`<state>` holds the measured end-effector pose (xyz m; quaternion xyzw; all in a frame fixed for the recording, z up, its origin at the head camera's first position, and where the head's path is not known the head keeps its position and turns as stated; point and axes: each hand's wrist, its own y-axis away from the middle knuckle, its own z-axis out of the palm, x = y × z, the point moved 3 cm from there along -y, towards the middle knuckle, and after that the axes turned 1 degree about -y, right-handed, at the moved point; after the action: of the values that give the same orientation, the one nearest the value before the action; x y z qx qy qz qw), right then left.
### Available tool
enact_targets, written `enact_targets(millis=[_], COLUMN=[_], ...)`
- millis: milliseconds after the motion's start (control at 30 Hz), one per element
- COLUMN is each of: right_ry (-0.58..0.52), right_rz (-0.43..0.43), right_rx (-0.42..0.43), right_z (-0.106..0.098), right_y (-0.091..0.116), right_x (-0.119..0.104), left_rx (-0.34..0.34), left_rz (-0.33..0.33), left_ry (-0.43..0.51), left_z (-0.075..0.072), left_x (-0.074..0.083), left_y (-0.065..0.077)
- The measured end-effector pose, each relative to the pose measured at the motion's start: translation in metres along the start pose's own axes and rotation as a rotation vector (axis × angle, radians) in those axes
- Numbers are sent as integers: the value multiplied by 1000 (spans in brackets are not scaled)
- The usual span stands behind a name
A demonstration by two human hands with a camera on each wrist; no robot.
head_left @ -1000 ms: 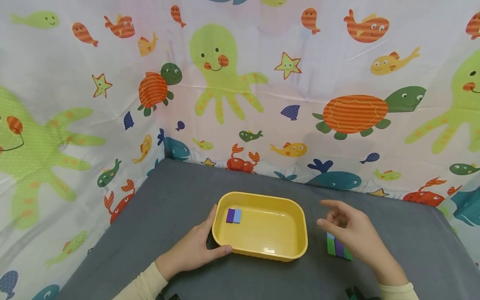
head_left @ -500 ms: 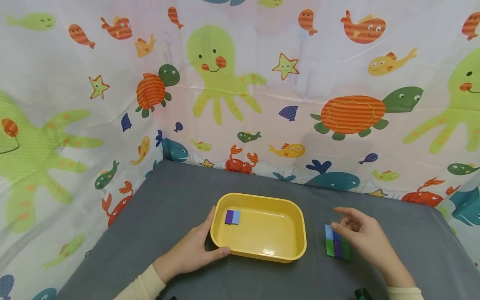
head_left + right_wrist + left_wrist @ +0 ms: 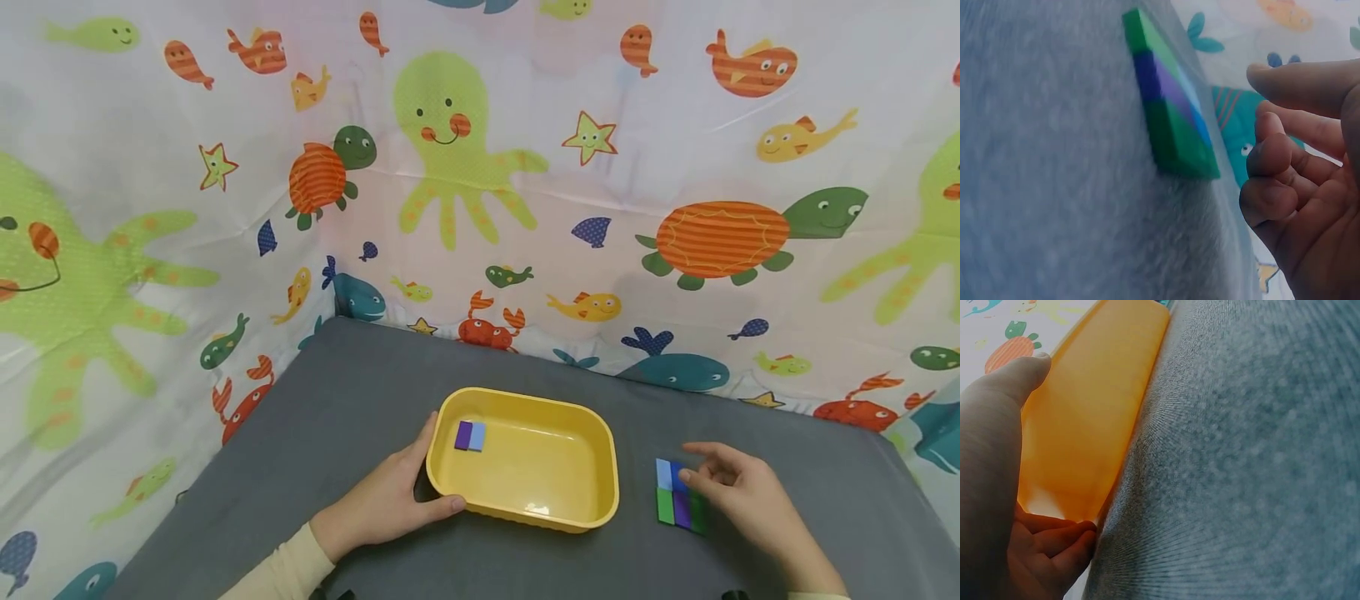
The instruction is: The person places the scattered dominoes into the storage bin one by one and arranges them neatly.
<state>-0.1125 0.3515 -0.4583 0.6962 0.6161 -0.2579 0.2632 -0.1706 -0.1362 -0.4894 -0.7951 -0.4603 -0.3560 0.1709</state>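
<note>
A yellow plastic tub (image 3: pixel 540 490) sits on the grey cloth. My left hand (image 3: pixel 392 493) grips its left end, thumb along the front rim and fingers round the far side; the left wrist view shows the thumb on the wall of the tub (image 3: pixel 1088 412). Inside lie a purple tile (image 3: pixel 463 435) and a light blue tile (image 3: pixel 477 437), side by side. To the tub's right, a block of small flat tiles in blue, green and purple (image 3: pixel 682 508) lies on the cloth. Over its right part hovers my right hand (image 3: pixel 750 500), fingers loosely bent, holding nothing and apart from the tiles in the right wrist view.
Grey cloth (image 3: pixel 360 375) covers the table surface. A white curtain with sea animals (image 3: pixel 540 192) hangs behind and along the left side. Small dark objects show at the bottom edge of the head view, too cut off to identify.
My right hand has moved right and down, from the gap between tub and tiles to over the tiles' right part, uncovering more of them. The left hand and tub have stayed in place.
</note>
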Motion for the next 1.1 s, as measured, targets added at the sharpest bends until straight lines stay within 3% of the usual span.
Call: enact_targets(millis=[367, 1100], right_ry=[-2, -66], right_rz=[65, 160], right_rx=[-53, -87], right_z=[-1, -11], right_y=[-4, -1], right_x=[22, 40], left_rx=[6, -6], left_rz=[-16, -44], left_ry=[5, -1], left_z=[1, 0], left_x=[1, 4], left_y=[0, 0])
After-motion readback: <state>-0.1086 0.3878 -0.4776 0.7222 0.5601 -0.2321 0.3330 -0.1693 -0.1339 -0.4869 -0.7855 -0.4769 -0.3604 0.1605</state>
